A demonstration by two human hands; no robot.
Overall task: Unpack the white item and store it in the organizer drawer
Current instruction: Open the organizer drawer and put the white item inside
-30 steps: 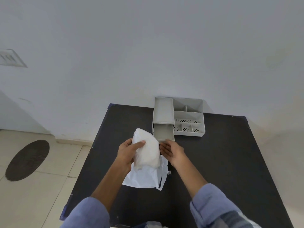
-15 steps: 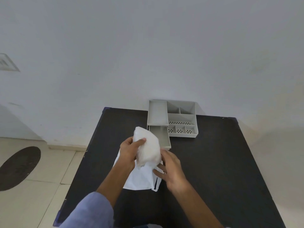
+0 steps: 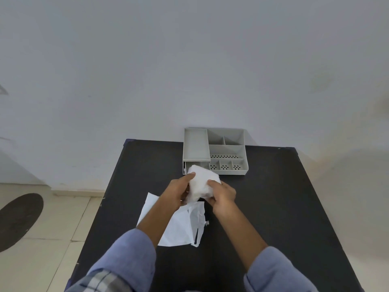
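I see both my left hand [image 3: 177, 191] and right hand [image 3: 223, 193] gripping the white item [image 3: 202, 184], seemingly at the organizer drawer [image 3: 196, 165] mouth.

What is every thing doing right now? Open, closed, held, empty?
White bundle: held up off the table.
Left hand: gripping the bundle.
Right hand: gripping the bundle.
Bag: lying flat, crumpled, nothing visible inside.
Organizer: top compartments empty.
Drawer: pulled out, mostly hidden behind the bundle.
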